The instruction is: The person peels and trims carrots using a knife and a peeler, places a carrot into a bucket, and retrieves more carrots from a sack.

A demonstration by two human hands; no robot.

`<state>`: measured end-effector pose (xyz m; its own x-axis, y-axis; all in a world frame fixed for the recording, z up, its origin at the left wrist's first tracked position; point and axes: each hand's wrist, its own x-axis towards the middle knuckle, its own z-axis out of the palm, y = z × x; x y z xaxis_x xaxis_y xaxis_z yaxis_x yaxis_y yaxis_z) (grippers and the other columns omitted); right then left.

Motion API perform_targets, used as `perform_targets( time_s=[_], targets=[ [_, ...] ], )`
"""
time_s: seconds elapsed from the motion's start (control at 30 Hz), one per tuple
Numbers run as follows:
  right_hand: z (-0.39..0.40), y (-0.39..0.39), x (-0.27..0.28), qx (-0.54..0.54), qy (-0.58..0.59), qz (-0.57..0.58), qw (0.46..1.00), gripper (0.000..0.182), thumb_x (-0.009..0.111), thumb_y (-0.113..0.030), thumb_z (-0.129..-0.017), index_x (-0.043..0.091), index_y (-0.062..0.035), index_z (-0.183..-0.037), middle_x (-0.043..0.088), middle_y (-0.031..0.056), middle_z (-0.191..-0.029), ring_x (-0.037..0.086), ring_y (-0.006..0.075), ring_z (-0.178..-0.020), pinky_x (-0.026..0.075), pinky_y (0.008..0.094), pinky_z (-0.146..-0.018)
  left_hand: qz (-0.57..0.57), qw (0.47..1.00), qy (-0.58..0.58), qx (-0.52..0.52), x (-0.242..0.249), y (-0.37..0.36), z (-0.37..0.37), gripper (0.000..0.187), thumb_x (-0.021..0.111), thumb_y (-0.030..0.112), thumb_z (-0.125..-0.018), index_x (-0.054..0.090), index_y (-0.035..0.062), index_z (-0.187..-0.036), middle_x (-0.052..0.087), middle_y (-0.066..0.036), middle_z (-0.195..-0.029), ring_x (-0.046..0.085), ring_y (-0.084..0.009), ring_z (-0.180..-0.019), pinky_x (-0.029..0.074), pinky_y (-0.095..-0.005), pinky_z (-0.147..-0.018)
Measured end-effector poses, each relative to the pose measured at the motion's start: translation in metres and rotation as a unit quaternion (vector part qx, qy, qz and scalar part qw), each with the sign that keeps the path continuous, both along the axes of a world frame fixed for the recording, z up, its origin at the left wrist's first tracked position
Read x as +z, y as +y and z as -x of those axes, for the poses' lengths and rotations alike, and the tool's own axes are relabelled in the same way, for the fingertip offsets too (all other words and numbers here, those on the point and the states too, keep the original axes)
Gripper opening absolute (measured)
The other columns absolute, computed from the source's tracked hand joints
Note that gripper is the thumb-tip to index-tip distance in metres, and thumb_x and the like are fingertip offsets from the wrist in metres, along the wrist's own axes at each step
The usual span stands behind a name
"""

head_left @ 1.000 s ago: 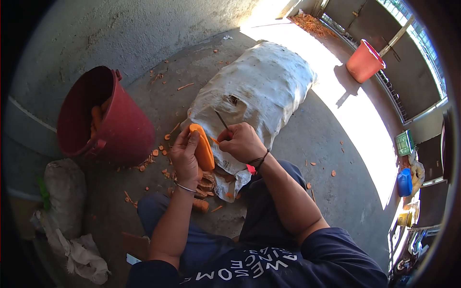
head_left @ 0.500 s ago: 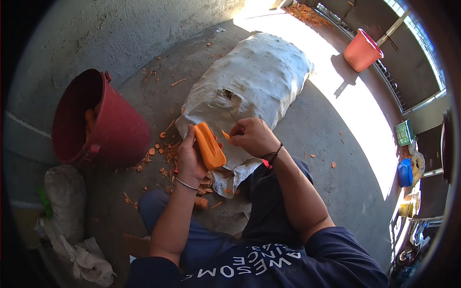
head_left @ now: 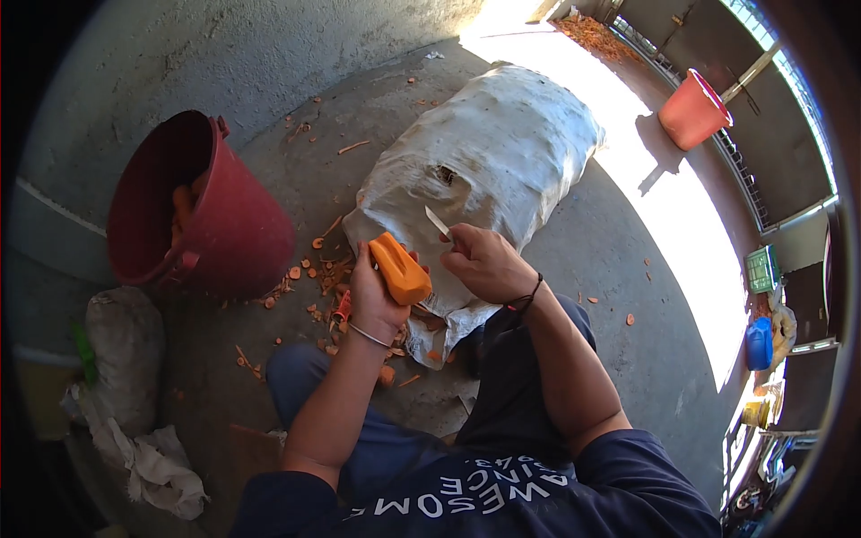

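Note:
A carved orange carrot piece with lengthwise grooves rests in my left hand, whose fingers wrap round its far side. My right hand grips a small knife; its blade points up and to the left, apart from the carrot. Beneath and beyond both hands lies a large, full white sack with a small hole in its upper side. Carrot scraps lie on the floor left of the sack.
A dark red bucket holding carrots stands at the left. Below it is a smaller stuffed sack. Farther off are a light red bucket, a green crate and a blue container. A wall rises behind.
The orange sliver near my right fingers is no longer seen there. My right hand has turned, so the knife blade now shows clearly. The view has shifted slightly.

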<state>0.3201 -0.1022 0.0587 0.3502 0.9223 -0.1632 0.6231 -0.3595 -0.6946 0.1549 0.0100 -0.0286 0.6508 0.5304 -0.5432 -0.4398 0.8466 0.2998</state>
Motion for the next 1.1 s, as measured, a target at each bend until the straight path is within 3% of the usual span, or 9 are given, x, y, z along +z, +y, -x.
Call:
perform_targets(
  time_s=[0.17,0.27,0.33,0.5,0.57,0.7,0.8,0.87,1.1],
  targets=[
    [0.013,-0.001,-0.002,0.016,-0.031,-0.125,0.991,0.033,0.063,-0.024,-0.099,0.067,0.0018,-0.119,0.063,0.0181,-0.082,0.066,0.0277,-0.076,0.052,0.0426,-0.075,0.026,0.992,0.001,0.126,0.009,0.004,0.005,0.06,0.033,0.065,-0.109,0.058,0.0124,-0.123,0.065,-0.01,-0.109,0.067,-0.0282,-0.1,0.057,-0.0503,-0.093],
    [0.026,0.0,0.011,0.01,0.096,-0.105,0.99,0.031,0.059,-0.025,-0.105,0.065,0.0027,-0.116,0.066,0.0222,-0.086,0.069,0.0327,-0.082,0.053,0.0445,-0.078,-0.004,0.99,0.015,0.143,0.023,0.004,0.01,0.06,0.032,0.066,-0.109,0.057,0.0138,-0.126,0.065,-0.008,-0.109,0.067,-0.0282,-0.099,0.056,-0.0473,-0.091],
    [0.032,0.003,0.017,0.022,0.038,-0.081,0.996,0.034,0.058,-0.031,-0.105,0.064,0.002,-0.108,0.07,0.0256,-0.095,0.068,0.0451,-0.097,0.051,0.0511,-0.086,-0.008,0.987,0.024,0.16,0.023,0.009,0.011,0.058,0.032,0.064,-0.11,0.057,0.0144,-0.127,0.065,-0.007,-0.11,0.066,-0.027,-0.098,0.056,-0.046,-0.09],
    [0.053,0.006,0.032,0.118,-0.053,-0.074,0.989,0.036,0.062,-0.037,-0.104,0.066,-0.0011,-0.102,0.071,0.0197,-0.089,0.07,0.0405,-0.088,0.053,0.0484,-0.078,-0.04,0.971,0.049,0.229,0.032,0.018,0.017,0.055,0.034,0.062,-0.11,0.058,0.0146,-0.126,0.065,-0.006,-0.107,0.066,-0.0233,-0.096,0.057,-0.0431,-0.088],
    [0.061,0.007,0.025,0.181,-0.085,-0.06,0.978,0.035,0.063,-0.038,-0.104,0.066,-0.0033,-0.095,0.07,0.0161,-0.083,0.07,0.0378,-0.08,0.053,0.0478,-0.072,-0.053,0.967,0.031,0.248,0.034,0.018,0.02,0.054,0.038,0.061,-0.109,0.06,0.0118,-0.116,0.062,-0.007,-0.105,0.065,-0.0271,-0.095,0.055,-0.0461,-0.088],
    [0.068,0.01,0.021,0.19,-0.108,-0.048,0.975,0.037,0.064,-0.039,-0.103,0.065,-0.0035,-0.092,0.069,0.0151,-0.079,0.07,0.0372,-0.076,0.053,0.0479,-0.07,-0.068,0.968,-0.009,0.241,0.034,0.017,0.025,0.055,0.038,0.062,-0.108,0.06,0.0114,-0.111,0.062,-0.007,-0.099,0.065,-0.0268,-0.09,0.056,-0.0464,-0.085],
    [0.07,0.011,0.02,0.191,-0.105,-0.072,0.973,0.038,0.064,-0.04,-0.103,0.065,-0.0038,-0.09,0.069,0.0146,-0.076,0.07,0.0369,-0.073,0.053,0.0482,-0.068,-0.078,0.966,-0.003,0.246,0.042,0.015,0.026,0.059,0.036,0.064,-0.108,0.059,0.0103,-0.115,0.063,-0.008,-0.099,0.066,-0.0244,-0.088,0.058,-0.043,-0.086],
    [0.071,0.012,0.021,0.194,-0.135,-0.051,0.97,0.038,0.064,-0.039,-0.103,0.065,-0.0036,-0.089,0.07,0.0148,-0.077,0.07,0.0367,-0.073,0.053,0.0481,-0.067,-0.071,0.96,0.036,0.269,0.044,0.017,0.025,0.057,0.039,0.065,-0.106,0.059,0.0118,-0.108,0.062,-0.007,-0.093,0.065,-0.0261,-0.086,0.057,-0.0449,-0.08],
    [0.06,0.015,0.025,0.181,-0.149,-0.07,0.97,0.036,0.065,-0.037,-0.102,0.066,-0.0043,-0.087,0.069,0.0142,-0.074,0.07,0.0363,-0.071,0.052,0.0476,-0.066,-0.089,0.969,-0.008,0.231,0.048,0.012,0.035,0.058,0.034,0.063,-0.109,0.059,0.0106,-0.114,0.062,-0.007,-0.098,0.064,-0.023,-0.088,0.058,-0.0422,-0.085]
  ],
)
